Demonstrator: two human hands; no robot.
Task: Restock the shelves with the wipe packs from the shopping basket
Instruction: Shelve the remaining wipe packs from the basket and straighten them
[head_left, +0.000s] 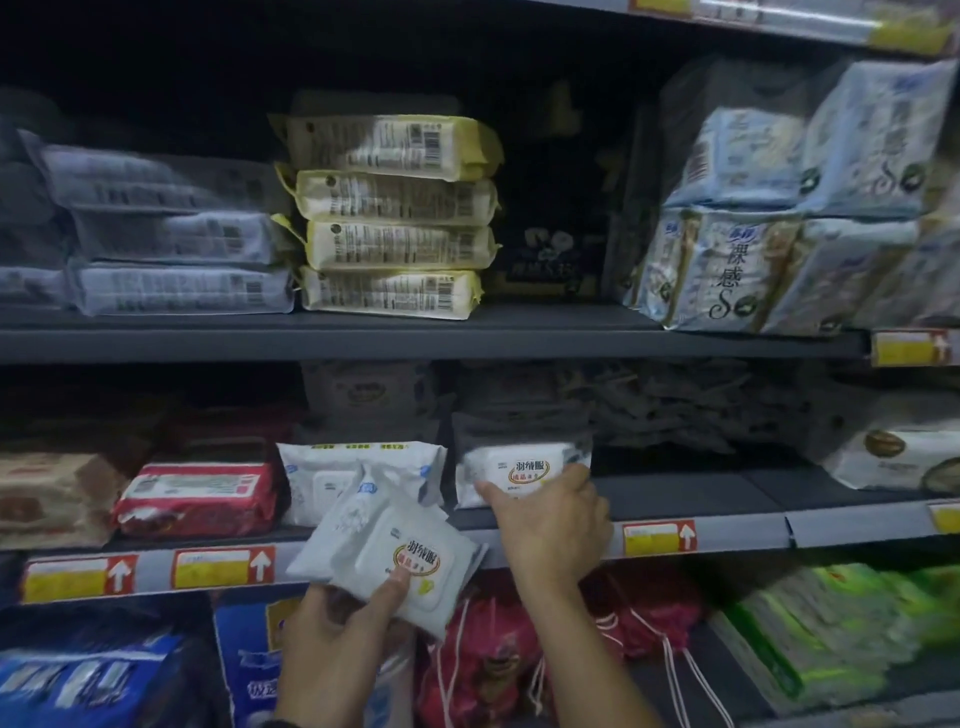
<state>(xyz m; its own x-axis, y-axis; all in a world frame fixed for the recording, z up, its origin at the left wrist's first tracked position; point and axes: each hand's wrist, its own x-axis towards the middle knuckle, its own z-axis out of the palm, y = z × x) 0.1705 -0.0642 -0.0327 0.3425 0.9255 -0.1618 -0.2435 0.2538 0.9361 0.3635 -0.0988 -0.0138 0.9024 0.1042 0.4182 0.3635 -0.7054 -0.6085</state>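
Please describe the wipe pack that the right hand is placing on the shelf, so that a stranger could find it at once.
Look at the middle shelf, with the red-and-yellow price tags on its edge. Near its centre, the right hand grips a small white wipe pack standing at the front. Unlike the bigger white pack to its left, it shows a red-ringed oval label.

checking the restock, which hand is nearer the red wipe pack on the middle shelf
Left. The left hand holds white packs just below and right of the red wipe pack; the right hand is farther right, on a shelved white pack.
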